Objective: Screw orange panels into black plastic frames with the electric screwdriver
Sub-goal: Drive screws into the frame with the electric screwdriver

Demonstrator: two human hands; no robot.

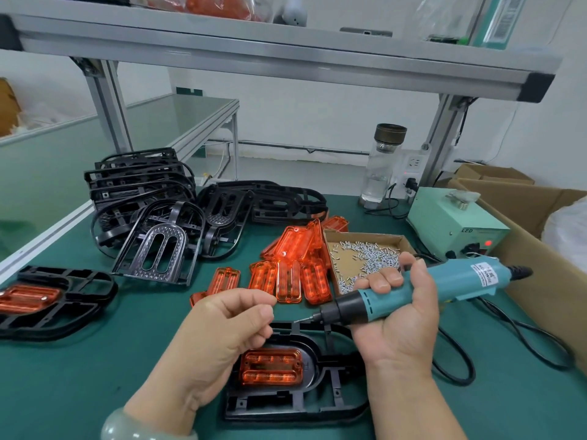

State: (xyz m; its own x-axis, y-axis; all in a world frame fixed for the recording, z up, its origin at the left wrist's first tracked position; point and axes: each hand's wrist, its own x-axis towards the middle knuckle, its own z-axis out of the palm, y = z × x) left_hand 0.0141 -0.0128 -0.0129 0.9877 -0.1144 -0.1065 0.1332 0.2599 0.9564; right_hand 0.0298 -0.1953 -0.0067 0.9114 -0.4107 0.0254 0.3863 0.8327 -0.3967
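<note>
Evidently early: one finished frame (57, 300) lies at nine o'clock, the orange panel (270, 366) sits in the black frame (295, 404) at six, the right hand (397, 315) grips the electric screwdriver (413, 290), the left hand (235, 325) curls, contents unclear, and loose panels (289, 268) wait at twelve.

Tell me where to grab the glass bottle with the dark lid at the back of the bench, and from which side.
Wrap the middle of the glass bottle, coming from its front left. It stands upright and round, so fingers should close round it; the socket strip and the green power box crowd its right side.
</note>
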